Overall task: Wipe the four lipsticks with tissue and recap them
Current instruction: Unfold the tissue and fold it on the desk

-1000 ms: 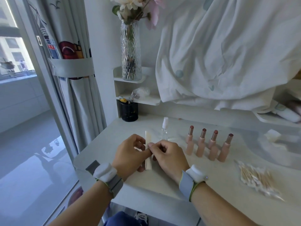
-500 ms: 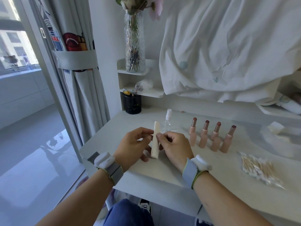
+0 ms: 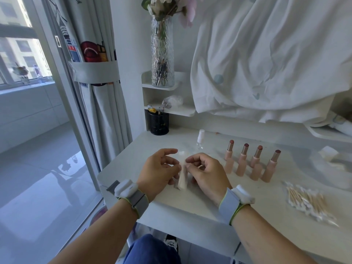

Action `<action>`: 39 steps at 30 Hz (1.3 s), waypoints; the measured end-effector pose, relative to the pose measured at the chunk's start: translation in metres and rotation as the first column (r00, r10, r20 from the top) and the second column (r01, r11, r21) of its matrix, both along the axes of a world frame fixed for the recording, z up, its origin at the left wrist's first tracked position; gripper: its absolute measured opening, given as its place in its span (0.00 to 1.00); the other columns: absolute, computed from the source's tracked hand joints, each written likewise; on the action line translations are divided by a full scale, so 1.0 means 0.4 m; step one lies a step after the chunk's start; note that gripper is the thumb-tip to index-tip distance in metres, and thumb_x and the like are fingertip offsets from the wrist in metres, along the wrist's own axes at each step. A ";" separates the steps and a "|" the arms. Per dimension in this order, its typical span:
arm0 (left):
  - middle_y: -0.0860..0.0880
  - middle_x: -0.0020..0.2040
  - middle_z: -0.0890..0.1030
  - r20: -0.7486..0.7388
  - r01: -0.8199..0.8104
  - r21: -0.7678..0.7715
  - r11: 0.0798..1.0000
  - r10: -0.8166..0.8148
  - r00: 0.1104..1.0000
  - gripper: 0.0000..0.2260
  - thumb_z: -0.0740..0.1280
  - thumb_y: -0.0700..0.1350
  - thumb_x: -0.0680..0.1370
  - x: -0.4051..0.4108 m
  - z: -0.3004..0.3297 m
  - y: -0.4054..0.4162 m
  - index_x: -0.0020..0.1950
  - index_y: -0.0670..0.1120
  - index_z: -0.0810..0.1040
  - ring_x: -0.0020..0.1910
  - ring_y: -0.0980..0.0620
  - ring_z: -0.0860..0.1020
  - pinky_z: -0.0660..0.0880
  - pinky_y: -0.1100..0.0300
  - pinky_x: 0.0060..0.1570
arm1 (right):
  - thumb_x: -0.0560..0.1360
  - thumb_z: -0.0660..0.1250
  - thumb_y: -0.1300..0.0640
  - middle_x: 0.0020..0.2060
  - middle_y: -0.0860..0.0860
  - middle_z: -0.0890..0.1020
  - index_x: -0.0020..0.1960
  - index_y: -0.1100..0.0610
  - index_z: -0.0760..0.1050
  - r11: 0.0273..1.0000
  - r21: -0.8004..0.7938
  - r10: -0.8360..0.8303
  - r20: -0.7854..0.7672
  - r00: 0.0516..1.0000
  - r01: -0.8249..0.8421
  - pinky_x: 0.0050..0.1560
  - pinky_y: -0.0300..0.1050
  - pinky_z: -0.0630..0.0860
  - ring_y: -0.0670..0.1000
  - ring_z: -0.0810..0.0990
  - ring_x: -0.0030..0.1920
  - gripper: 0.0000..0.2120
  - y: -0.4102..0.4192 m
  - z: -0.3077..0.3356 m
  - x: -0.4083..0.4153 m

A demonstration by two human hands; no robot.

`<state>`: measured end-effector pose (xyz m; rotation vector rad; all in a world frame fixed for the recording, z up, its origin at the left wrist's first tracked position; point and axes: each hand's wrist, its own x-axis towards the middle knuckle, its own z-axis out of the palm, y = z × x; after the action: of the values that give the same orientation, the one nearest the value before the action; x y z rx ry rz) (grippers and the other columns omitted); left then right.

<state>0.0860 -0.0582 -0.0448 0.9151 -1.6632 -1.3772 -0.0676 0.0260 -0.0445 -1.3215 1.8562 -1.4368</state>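
Note:
A folded cream tissue (image 3: 182,176) stands upright between my two hands above the white desk (image 3: 200,204). My left hand (image 3: 159,173) pinches its left side and my right hand (image 3: 206,173) pinches its right side near the top. Several uncapped pink lipsticks stand in a row to the right of my hands: the first lipstick (image 3: 229,159), the second lipstick (image 3: 242,162), the third lipstick (image 3: 256,165) and the fourth lipstick (image 3: 271,168). Their tubes look doubled, perhaps standing on their caps; I cannot tell.
A small clear spray bottle (image 3: 200,139) stands behind my hands. A pile of cotton swabs (image 3: 309,201) lies at the right. A black pen cup (image 3: 159,123), a glass vase (image 3: 162,54), a draped white sheet (image 3: 266,63) and more tissue (image 3: 328,154) surround the desk.
The tissue was lifted off the desk and is now being pulled apart at its top between both hands. The lipsticks have not moved.

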 end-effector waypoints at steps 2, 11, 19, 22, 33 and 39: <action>0.43 0.48 0.85 0.013 0.009 0.002 1.000 -0.009 1.000 0.21 0.75 0.34 0.77 -0.002 -0.004 -0.001 0.68 0.48 0.79 0.32 0.51 0.81 0.75 0.61 0.29 | 0.79 0.73 0.54 0.44 0.46 0.85 0.50 0.47 0.84 1.000 0.006 0.003 -0.024 1.000 -0.002 0.39 0.37 0.80 0.49 0.84 0.38 0.02 -0.003 -0.003 -0.001; 0.45 0.46 0.88 -0.014 0.080 0.002 0.997 -0.080 0.997 0.18 0.70 0.34 0.81 0.006 -0.006 -0.004 0.70 0.47 0.79 0.34 0.55 0.79 0.72 0.64 0.29 | 0.77 0.72 0.40 0.43 0.44 0.88 0.54 0.45 0.82 0.998 0.012 0.059 0.000 0.998 -0.059 0.50 0.43 0.80 0.43 0.86 0.44 0.11 -0.008 -0.013 -0.002; 0.48 0.47 0.86 -0.009 0.021 -0.031 0.999 -0.021 1.000 0.18 0.67 0.31 0.79 0.002 -0.010 -0.001 0.61 0.51 0.82 0.38 0.53 0.79 0.74 0.60 0.32 | 0.77 0.73 0.56 0.44 0.45 0.84 0.60 0.41 0.79 0.995 0.067 0.073 -0.058 0.996 -0.069 0.43 0.36 0.74 0.42 0.79 0.37 0.15 -0.011 -0.021 -0.009; 0.54 0.48 0.82 0.137 -0.109 -0.194 0.975 0.137 0.981 0.11 0.75 0.43 0.78 -0.003 -0.019 0.003 0.57 0.56 0.81 0.39 0.55 0.79 0.74 0.65 0.39 | 0.76 0.73 0.58 0.43 0.45 0.83 0.59 0.41 0.79 0.998 0.037 0.043 -0.043 0.998 -0.041 0.43 0.35 0.74 0.42 0.79 0.37 0.16 -0.012 -0.024 -0.009; 0.60 0.57 0.79 0.272 -0.089 -0.147 0.985 0.127 0.954 0.36 0.82 0.62 0.67 -0.010 0.006 0.018 0.70 0.56 0.71 0.41 0.56 0.84 0.80 0.61 0.43 | 0.81 0.70 0.60 0.44 0.46 0.86 0.60 0.42 0.76 0.994 -0.111 0.012 0.097 0.995 -0.001 0.51 0.47 0.83 0.48 0.86 0.44 0.14 -0.012 -0.021 -0.015; 0.62 0.61 0.77 0.322 -0.022 -0.180 0.983 0.080 0.943 0.40 0.84 0.58 0.67 -0.009 0.009 0.022 0.75 0.56 0.70 0.44 0.58 0.82 0.75 0.66 0.42 | 0.81 0.68 0.61 0.46 0.47 0.85 0.61 0.44 0.75 0.997 -0.076 -0.009 0.098 0.995 0.016 0.44 0.36 0.78 0.44 0.84 0.42 0.14 -0.009 -0.018 -0.017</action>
<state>0.0824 -0.0494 -0.0412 1.1221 -1.9588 -1.0638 -0.0742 0.0225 -0.0516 -1.2541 1.7654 -1.5650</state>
